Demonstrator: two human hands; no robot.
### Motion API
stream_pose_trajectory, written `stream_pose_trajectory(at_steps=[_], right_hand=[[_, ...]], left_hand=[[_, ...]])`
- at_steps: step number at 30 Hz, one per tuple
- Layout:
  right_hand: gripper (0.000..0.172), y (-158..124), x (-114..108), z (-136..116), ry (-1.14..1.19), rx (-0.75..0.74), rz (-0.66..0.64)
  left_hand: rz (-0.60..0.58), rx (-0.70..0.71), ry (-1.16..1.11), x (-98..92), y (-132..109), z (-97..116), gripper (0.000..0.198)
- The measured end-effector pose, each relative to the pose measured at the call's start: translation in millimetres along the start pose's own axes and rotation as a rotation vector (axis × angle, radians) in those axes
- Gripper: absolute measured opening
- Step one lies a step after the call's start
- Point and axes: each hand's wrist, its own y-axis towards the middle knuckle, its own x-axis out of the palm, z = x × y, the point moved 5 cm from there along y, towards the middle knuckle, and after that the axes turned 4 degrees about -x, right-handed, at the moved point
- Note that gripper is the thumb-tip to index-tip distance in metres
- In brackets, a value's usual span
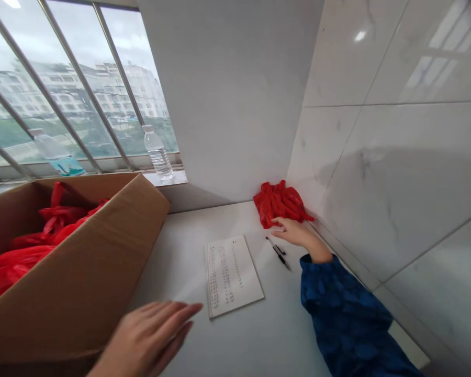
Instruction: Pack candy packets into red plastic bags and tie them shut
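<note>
My right hand [294, 233] reaches over the table to a crumpled red plastic bag [279, 203] in the corner. Its fingers and thumb are apart at the bag's near edge; whether they touch it I cannot tell. Just below that hand lie a black pen [281, 257] and its cap [279, 250]. My left hand [149, 335] hovers at the front, slightly blurred, with fingers stretched out and nothing in it. Beyond its fingertips a notebook [235, 275] lies flat, its page covered with columns of handwriting.
A large open cardboard box [102, 256] stands at the left, with red plastic bags [58, 225] inside. Two clear bottles, a near one [157, 154] and a blue-labelled one [58, 154], stand by the barred window. A grey wall and marble tiles [408, 173] bound the white table [196, 225].
</note>
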Motion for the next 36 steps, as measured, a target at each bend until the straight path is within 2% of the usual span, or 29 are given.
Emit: stream_pose_trajectory(at_steps=[3,5,7,10,15,20,25,28,31,34,36], right_hand=[[0.059,12.5,21.3,3.4,0.03,-0.023,0.015],[0.06,18.4,30.4,5.1,0.057,-0.028,0.043],[0.056,23.6,35.4,6.9,0.087,-0.026,0.083],[0.048,31.0,37.7,8.1,0.134,-0.013,0.164],[0.036,45.5,29.8,-3.3,0.236,-0.038,0.335],[0.036,59.3,-5.3,-36.5,0.42,-0.173,0.481],[0.045,60.9,-45.7,-74.6,0.695,-0.311,0.524],[0.044,55.2,-55.8,-91.6,0.837,-0.355,0.518],[0.034,46.6,-48.9,-106.4,1.119,-0.375,0.395],[0.026,34.3,-29.9,-125.7,1.34,-0.371,0.178],[0.026,24.1,-16.3,-141.6,1.368,-0.381,0.034]], left_hand=[[-0.277,0.026,-0.028,61.3,6.3,-10.7,0.028],[-0.371,-0.037,-0.077,91.1,7.1,-20.7,0.027],[-0.391,-0.085,-0.116,108.5,6.0,-29.5,0.025],[-0.379,-0.155,-0.155,118.0,4.0,-40.8,0.028],[-0.4,-0.207,-0.205,119.6,2.7,-45.7,0.033],[-0.384,-0.24,-0.25,118.0,2.0,-43.4,0.031],[-0.36,-0.245,-0.285,118.3,1.5,-42.7,0.032],[-0.327,-0.273,-0.374,116.2,1.6,-45.1,0.035],[-0.181,-0.39,-0.496,104.6,5.6,-57.3,0.037],[0.139,-0.478,-0.544,76.1,17.5,-68.7,0.033],[0.32,-0.441,-0.511,53.8,31.6,-64.3,0.028]])
